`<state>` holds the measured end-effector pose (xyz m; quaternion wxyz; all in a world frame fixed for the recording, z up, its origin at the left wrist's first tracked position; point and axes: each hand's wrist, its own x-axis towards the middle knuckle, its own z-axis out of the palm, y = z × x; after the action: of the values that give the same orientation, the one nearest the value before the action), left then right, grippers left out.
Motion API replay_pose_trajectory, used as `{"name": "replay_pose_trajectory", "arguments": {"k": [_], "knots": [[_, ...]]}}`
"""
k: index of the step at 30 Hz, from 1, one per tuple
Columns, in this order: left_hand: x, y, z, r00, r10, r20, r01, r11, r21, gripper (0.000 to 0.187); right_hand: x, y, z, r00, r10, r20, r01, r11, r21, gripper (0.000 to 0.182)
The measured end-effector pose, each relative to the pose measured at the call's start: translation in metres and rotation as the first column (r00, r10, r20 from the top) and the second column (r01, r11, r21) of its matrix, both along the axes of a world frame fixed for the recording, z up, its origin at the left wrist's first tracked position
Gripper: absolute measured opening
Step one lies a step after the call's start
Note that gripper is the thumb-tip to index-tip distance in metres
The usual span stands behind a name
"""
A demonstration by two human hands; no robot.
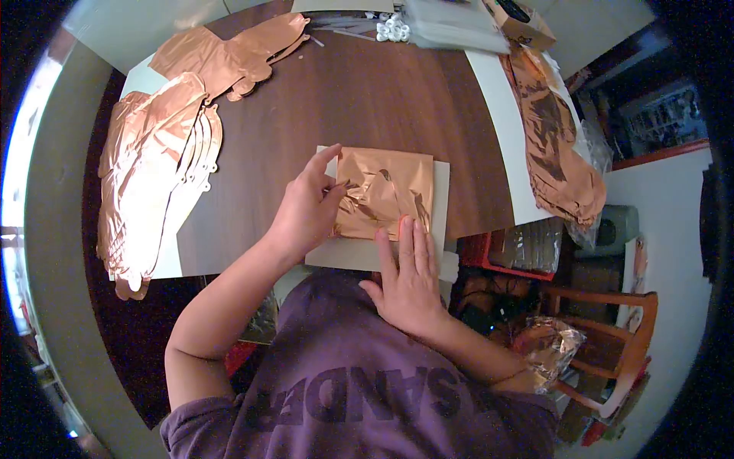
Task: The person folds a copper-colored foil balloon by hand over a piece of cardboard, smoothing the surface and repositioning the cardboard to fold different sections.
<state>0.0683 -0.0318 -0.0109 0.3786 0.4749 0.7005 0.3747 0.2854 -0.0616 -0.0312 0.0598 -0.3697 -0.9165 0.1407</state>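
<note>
A rose-gold foil balloon (394, 199), folded into a creased square, lies on a white card (441, 203) at the table's near edge. My left hand (302, 206) is at the square's left side. Its thumb and curled fingers pinch a crumpled bit of foil there, while the index finger reaches along the upper left corner. Flat and with fingers stretched out, my right hand (411, 279) rests its fingertips on the lower right edge of the foil. The palm lies over the card's near edge and hides part of it.
Flat foil balloons (149, 153) are piled at the left, with another foil piece (237, 53) behind them. More foil (562, 145) hangs at the right edge. Clear plastic bags (451, 23) and white rolls (393, 28) sit at the back. A wooden chair (642, 329) stands right.
</note>
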Motion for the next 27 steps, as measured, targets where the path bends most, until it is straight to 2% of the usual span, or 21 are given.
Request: {"name": "replay_pose_trajectory", "arguments": {"k": [6, 9, 12, 14, 16, 18, 21, 27], "knots": [[0.002, 0.0, 0.001, 0.996, 0.034, 0.082, -0.033, 0.999, -0.016, 0.056, -0.006, 0.003, 0.011, 1.0, 0.011, 0.017, -0.011, 1.0, 0.001, 0.086], [0.0, -0.003, -0.004, 1.0, 0.005, -0.026, -0.003, 0.997, 0.077, 0.058, -0.008, 0.003, 0.012, 0.999, 0.018, 0.034, -0.019, 1.0, 0.02, 0.084], [0.0, -0.003, 0.0, 0.982, -0.007, -0.189, 0.041, 0.983, 0.177, 0.062, -0.01, 0.003, 0.014, 0.999, 0.018, 0.051, -0.02, 0.999, 0.032, 0.083], [-0.002, -0.003, -0.007, 0.928, -0.015, -0.372, 0.12, 0.959, 0.259, 0.06, -0.011, 0.003, 0.014, 0.998, 0.016, 0.055, -0.018, 0.999, 0.037, 0.082], [-0.007, -0.003, -0.015, 0.829, -0.022, -0.559, 0.243, 0.914, 0.324, 0.057, -0.011, 0.002, 0.014, 0.998, 0.013, 0.055, -0.015, 0.999, 0.043, 0.081], [-0.017, -0.003, -0.023, 0.675, -0.016, -0.738, 0.408, 0.841, 0.356, 0.054, -0.011, 0.004, 0.015, 0.998, 0.014, 0.056, -0.016, 0.999, 0.04, 0.08], [-0.027, -0.004, -0.027, 0.577, -0.116, -0.809, 0.591, 0.743, 0.315, 0.048, -0.011, 0.004, 0.017, 0.998, 0.01, 0.063, -0.012, 0.999, 0.034, 0.078], [-0.027, -0.011, -0.015, 0.504, -0.311, -0.806, 0.604, 0.794, 0.071, 0.057, -0.012, 0.004, 0.02, 0.997, 0.011, 0.076, -0.013, 1.0, 0.027, 0.074]]}}
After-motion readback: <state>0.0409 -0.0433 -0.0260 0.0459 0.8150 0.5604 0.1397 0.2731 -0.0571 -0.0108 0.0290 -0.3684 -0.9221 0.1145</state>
